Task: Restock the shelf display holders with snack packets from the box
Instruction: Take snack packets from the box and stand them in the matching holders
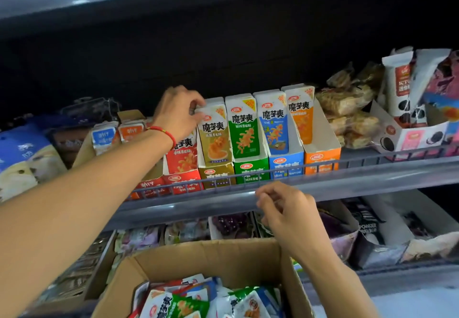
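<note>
A row of narrow cardboard display holders stands on the upper shelf: red (182,168), gold (215,153), green (244,143), blue (278,138) and orange (315,138), each with snack packets upright inside. My left hand (180,112) reaches over the red holder and pinches the top corner of the front gold packet (214,131). My right hand (285,208) hovers in front of the shelf rail with loosely curled fingers and holds nothing. Below, the open cardboard box (206,255) holds several mixed packets (193,300).
A grey shelf rail (347,181) runs across the front. Small sauce packets (116,132) and a blue bag (22,158) lie to the left. Pastries (347,111) and cookie boxes (409,109) sit to the right. A lower shelf (387,238) holds more snack bags.
</note>
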`<action>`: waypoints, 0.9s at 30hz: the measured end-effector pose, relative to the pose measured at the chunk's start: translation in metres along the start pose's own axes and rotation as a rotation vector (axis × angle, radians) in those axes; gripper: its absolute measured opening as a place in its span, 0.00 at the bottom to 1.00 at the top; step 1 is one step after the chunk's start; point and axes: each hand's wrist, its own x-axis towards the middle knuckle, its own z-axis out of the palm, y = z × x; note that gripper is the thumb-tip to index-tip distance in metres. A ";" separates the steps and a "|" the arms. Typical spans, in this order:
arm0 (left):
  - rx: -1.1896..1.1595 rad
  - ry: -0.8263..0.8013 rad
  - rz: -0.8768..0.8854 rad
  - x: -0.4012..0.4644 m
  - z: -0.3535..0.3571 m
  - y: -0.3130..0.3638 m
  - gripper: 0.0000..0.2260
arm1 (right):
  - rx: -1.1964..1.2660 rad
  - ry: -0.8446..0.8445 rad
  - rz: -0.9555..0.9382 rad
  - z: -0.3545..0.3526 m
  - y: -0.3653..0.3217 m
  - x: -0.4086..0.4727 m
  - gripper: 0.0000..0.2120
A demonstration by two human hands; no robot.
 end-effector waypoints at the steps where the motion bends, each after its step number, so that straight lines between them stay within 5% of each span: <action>1: -0.029 0.057 0.018 -0.009 -0.001 -0.001 0.09 | -0.022 -0.036 0.002 0.000 0.000 -0.001 0.04; 5: -0.183 0.179 0.183 -0.085 -0.016 0.000 0.10 | -0.144 -0.307 0.050 0.007 0.002 -0.007 0.05; 8: -0.315 -0.031 0.271 -0.160 -0.008 -0.016 0.12 | -0.339 -0.622 0.093 0.020 0.005 -0.011 0.08; 14: -0.327 -0.618 0.054 -0.280 0.056 -0.063 0.15 | -0.647 -1.085 0.147 0.072 0.037 -0.024 0.20; 18: -0.294 -0.873 0.077 -0.302 0.074 -0.064 0.17 | -0.759 -1.182 0.120 0.105 0.055 -0.042 0.27; 27: -0.361 -0.808 -0.024 -0.298 0.070 -0.073 0.15 | -0.840 -1.192 -0.011 0.147 0.084 -0.080 0.26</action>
